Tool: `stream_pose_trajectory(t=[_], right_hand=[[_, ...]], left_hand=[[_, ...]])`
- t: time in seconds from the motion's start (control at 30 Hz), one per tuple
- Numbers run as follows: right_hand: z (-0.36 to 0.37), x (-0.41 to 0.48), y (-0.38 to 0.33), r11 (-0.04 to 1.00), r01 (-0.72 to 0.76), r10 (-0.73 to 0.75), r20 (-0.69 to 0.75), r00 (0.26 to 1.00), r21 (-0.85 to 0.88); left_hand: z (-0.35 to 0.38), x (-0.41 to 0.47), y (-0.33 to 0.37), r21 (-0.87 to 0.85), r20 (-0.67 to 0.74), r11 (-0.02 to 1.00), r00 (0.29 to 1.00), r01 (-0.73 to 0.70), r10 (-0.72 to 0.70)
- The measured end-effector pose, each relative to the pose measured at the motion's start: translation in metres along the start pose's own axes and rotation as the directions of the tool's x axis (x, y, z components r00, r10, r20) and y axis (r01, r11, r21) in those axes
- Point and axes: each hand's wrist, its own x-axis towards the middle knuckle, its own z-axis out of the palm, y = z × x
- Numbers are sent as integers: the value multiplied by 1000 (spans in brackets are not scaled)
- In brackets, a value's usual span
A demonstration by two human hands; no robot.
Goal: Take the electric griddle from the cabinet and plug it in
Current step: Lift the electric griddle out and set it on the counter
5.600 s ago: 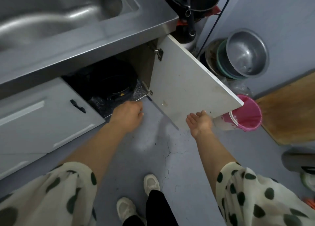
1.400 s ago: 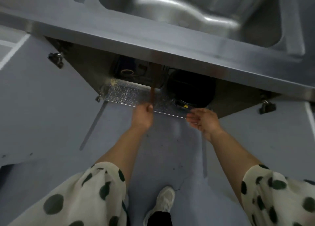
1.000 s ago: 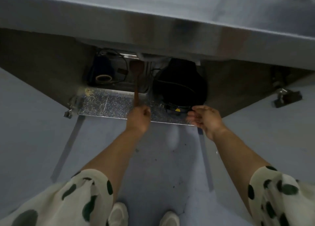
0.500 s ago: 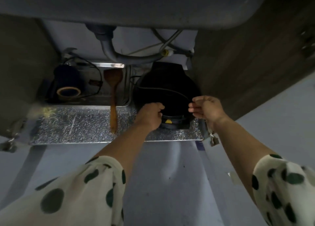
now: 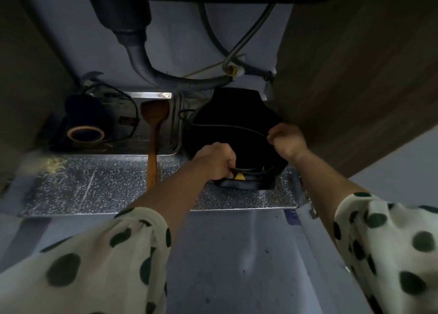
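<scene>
We've got the left hand (image 5: 216,161) clenched on the griddle (image 5: 233,138) handle and the right hand (image 5: 286,139) pinching its cord (image 5: 227,126) (still in the cabinet (image 5: 355,77), plugging in left).

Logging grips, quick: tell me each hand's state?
Left hand: closed on the round black electric griddle's front handle.
Right hand: closed, pinching the thin black cord.

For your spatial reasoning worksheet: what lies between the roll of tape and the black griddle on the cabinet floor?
In the head view, a wooden spatula lies between the tape roll and the griddle, its handle pointing toward the cabinet's front.
</scene>
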Motion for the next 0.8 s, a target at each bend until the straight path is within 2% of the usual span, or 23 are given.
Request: stream_pose_trajectory(t=[0.2,0.5,0.57,0.67,0.8], right_hand=[[4,4,-4,981,24,-17,36,999,-192],[7,4,-7,961,48,-20,102,995,-272],[5,3,-10,978,19,1,94,996,-210],[-3,-3,-17,996,-61,51,141,989,66],[-13,-14,-30,942,-142,70,237,969,303]], left_hand=[[-7,-3,-5,81,-103,997,994,-13,22],[-19,-5,-18,180,-358,984,930,-13,78],[-21,-9,-18,233,-439,972,894,19,88],[-21,-13,-16,316,-487,943,871,105,66],[-23,-17,-14,172,-509,967,857,190,-78]])
